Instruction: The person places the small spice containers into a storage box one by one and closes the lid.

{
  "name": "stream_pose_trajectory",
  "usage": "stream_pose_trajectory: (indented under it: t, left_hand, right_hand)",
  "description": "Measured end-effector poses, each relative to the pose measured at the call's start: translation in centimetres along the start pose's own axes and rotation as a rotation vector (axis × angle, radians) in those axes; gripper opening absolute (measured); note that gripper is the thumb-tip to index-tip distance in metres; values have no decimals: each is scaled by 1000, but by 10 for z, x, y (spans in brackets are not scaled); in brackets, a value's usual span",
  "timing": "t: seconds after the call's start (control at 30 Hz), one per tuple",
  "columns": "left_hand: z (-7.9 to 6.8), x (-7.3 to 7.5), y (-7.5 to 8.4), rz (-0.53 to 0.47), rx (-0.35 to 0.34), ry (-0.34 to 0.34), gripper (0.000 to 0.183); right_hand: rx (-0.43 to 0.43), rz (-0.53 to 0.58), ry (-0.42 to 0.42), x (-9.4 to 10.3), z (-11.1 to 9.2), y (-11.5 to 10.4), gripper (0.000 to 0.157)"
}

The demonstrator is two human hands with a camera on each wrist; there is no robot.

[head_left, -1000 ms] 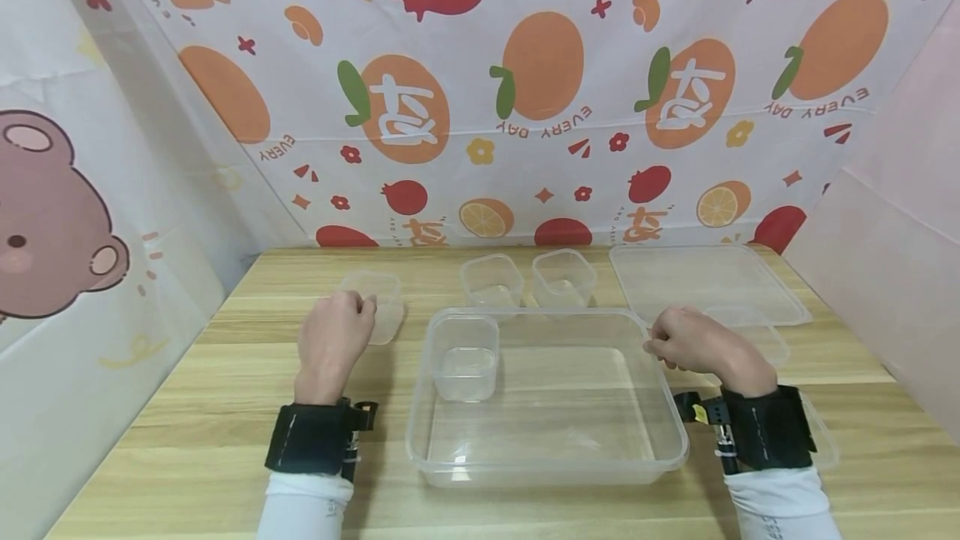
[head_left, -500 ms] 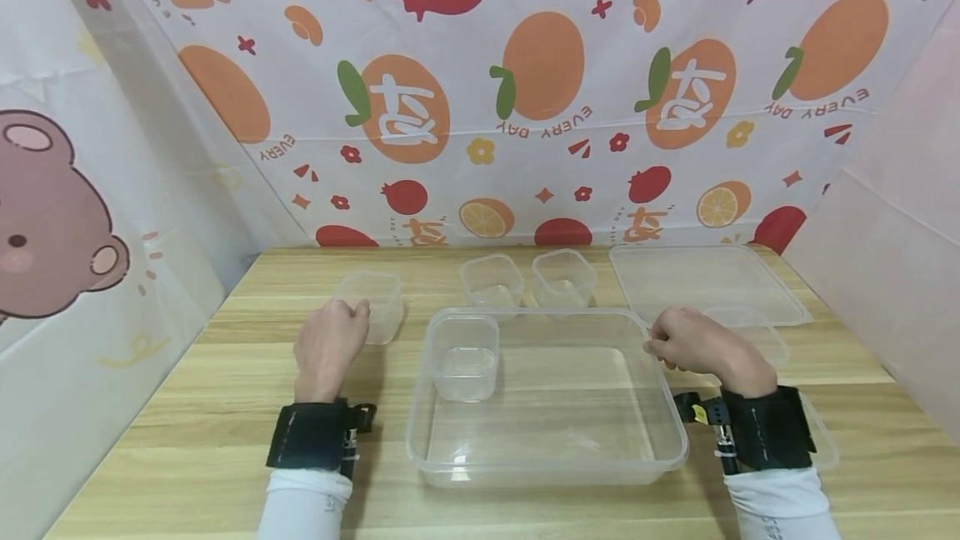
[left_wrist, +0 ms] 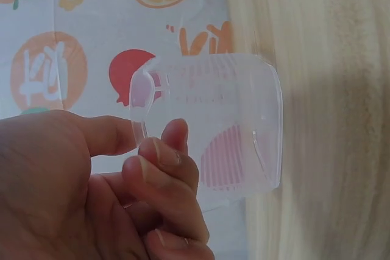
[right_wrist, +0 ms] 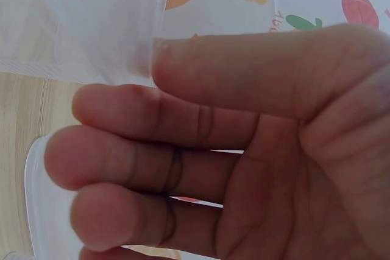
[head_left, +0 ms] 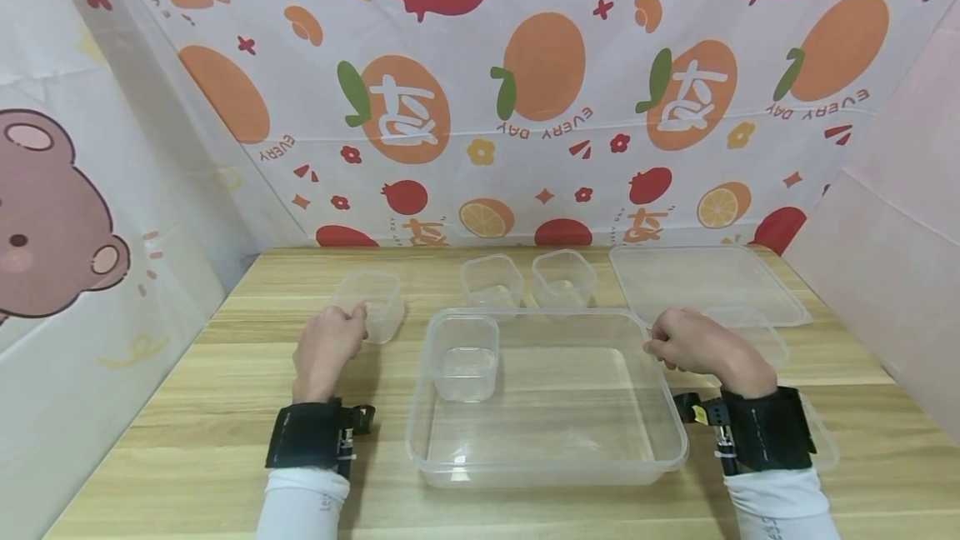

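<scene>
At the left, a small clear plastic container [head_left: 381, 311] stands upright on the table. My left hand [head_left: 328, 348] is at its near-left corner, thumb and finger pinching the rim, the other fingers curled below, as the left wrist view shows. A large clear rectangular container [head_left: 555, 473] lies open in the middle, with another small container [head_left: 467, 377] inside at its far-left corner. With thumb and index finger, my right hand [head_left: 693, 346] pinches the right rim of the large container. The right wrist view shows this grip close up, the remaining fingers loosely bent.
Behind the large container stand two small clear containers, one at left [head_left: 491, 283] and one at right [head_left: 564, 280]. A large clear lid [head_left: 705, 273] lies at the back right. Small lids [head_left: 757, 336] lie beneath and beside the right forearm. A fruit-printed cloth [head_left: 543, 182] hangs behind the table.
My left hand has shifted slightly left and toward me, showing more of the small container's left side. My right hand and the large container stay put.
</scene>
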State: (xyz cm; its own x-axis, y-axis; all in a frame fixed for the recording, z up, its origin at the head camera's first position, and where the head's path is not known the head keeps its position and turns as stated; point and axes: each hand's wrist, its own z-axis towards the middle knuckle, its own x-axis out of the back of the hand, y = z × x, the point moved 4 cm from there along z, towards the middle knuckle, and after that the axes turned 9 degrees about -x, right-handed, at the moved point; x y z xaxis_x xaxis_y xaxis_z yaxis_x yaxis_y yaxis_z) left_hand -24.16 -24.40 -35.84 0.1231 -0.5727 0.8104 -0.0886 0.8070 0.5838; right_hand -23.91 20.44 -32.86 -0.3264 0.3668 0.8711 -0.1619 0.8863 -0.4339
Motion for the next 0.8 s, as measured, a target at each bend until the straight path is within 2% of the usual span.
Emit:
stream_pose_trajectory:
  t: [0.13,0.37,0.8]
  left_hand:
    - [1,-1,-2,-32,12,-15,52]
    - [2,-1,-2,-45,22,7,41]
    - [2,-3,-2,-30,25,15,37]
  right_hand:
    - [-5,3,-1,0,0,0,34]
    - [0,1,3,0,0,0,35]
    - [3,-1,2,0,1,1,35]
